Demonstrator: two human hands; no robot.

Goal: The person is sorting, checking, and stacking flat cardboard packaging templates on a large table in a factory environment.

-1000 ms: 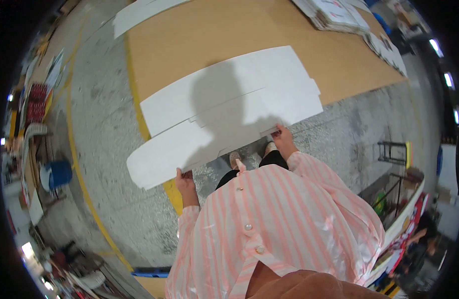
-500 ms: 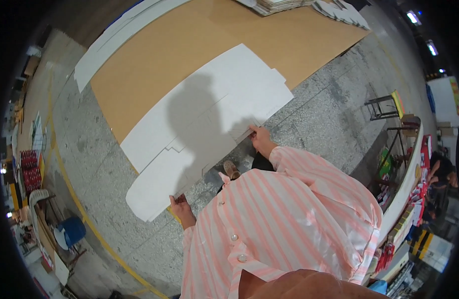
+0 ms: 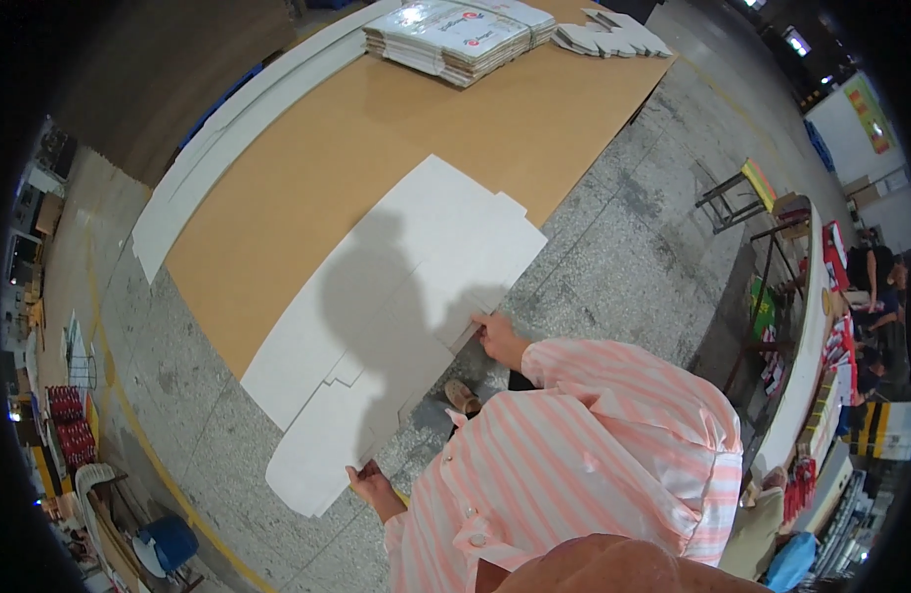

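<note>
A large white die-cut cardboard blank (image 3: 416, 287) lies over the near end of the brown board (image 3: 307, 208), its near part reaching out past the board's edge toward me. Stepped cuts and faint crease lines run across it. My left hand (image 3: 371, 484) pinches its near edge close to the left end, thumb on top. Further right, my right hand (image 3: 495, 334) pinches the same edge, fingers partly hidden under the cardboard. My shadow falls across the blank.
On the brown board's far end sit a tied stack of white printed cardboard (image 3: 455, 40) and several cut white pieces (image 3: 613, 38). A long white strip (image 3: 248, 119) borders its far left side. A metal-legged stool (image 3: 737, 198) stands right; a blue stool (image 3: 169, 542) lower left.
My view has tilted up, so the blank sits lower in the picture and more of the far stack shows. Both hands keep their grip on the blank's near edge.
</note>
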